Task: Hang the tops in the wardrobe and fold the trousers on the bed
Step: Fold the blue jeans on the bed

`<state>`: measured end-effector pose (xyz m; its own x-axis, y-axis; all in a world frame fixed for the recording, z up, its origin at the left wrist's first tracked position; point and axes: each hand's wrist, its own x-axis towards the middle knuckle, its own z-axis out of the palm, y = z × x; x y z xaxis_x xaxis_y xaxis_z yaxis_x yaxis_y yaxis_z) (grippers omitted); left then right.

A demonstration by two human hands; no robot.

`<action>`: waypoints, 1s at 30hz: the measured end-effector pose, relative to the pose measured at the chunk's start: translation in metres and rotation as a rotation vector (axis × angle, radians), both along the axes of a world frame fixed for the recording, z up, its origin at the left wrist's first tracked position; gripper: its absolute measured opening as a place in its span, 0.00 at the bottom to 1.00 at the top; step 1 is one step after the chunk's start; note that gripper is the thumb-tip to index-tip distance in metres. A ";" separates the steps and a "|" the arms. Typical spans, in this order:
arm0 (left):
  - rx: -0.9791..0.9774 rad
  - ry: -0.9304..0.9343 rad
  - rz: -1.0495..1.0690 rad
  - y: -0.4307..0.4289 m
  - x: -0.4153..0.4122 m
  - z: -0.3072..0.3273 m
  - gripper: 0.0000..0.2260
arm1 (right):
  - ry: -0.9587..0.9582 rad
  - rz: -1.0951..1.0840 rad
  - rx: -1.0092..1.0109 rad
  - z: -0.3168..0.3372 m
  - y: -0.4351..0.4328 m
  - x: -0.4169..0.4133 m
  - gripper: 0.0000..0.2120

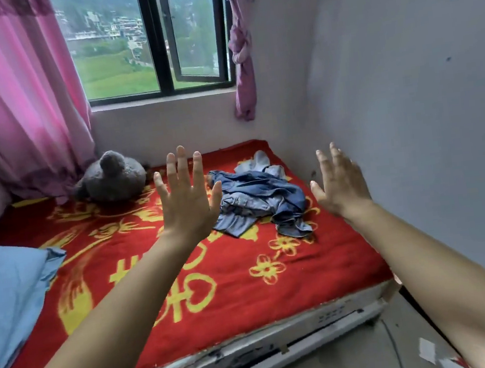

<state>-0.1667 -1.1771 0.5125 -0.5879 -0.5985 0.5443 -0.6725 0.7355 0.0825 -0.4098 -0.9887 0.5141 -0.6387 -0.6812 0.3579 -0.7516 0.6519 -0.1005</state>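
A crumpled heap of blue denim clothes [262, 198] lies on the bed [240, 284], near its far right corner by the wall. The bed is covered with a red blanket patterned in yellow. My left hand [187, 199] is raised above the bed just left of the heap, fingers straight and spread, holding nothing. My right hand [341, 184] is raised to the right of the heap, close to the wall, fingers also straight and empty. Neither hand touches the clothes. No wardrobe is in view.
A grey plush toy [112, 177] sits at the bed's far edge under the window [155, 39]. A light blue pillow [9, 298] lies at the left. Pink curtains [14, 98] hang on the left. A white wall [406, 89] borders the bed's right side.
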 end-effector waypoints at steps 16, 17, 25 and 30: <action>0.162 -0.190 -0.122 -0.097 -0.218 -0.084 0.33 | -0.075 -0.154 0.112 -0.073 -0.048 -0.186 0.37; 0.159 -0.216 -0.121 -0.105 -0.232 -0.090 0.33 | -0.094 -0.155 0.119 -0.083 -0.055 -0.200 0.37; 0.198 -0.371 -0.127 -0.164 -0.361 -0.140 0.32 | -0.260 -0.150 0.149 -0.156 -0.121 -0.332 0.38; 0.314 -0.456 -0.149 -0.180 -0.425 -0.205 0.31 | -0.367 -0.148 0.254 -0.231 -0.148 -0.397 0.38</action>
<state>-0.5916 -1.3572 0.3077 -0.8119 -0.5832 0.0252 -0.5822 0.8122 0.0384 -0.8063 -1.1362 0.2832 -0.7888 -0.6099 -0.0756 -0.5933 0.7878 -0.1655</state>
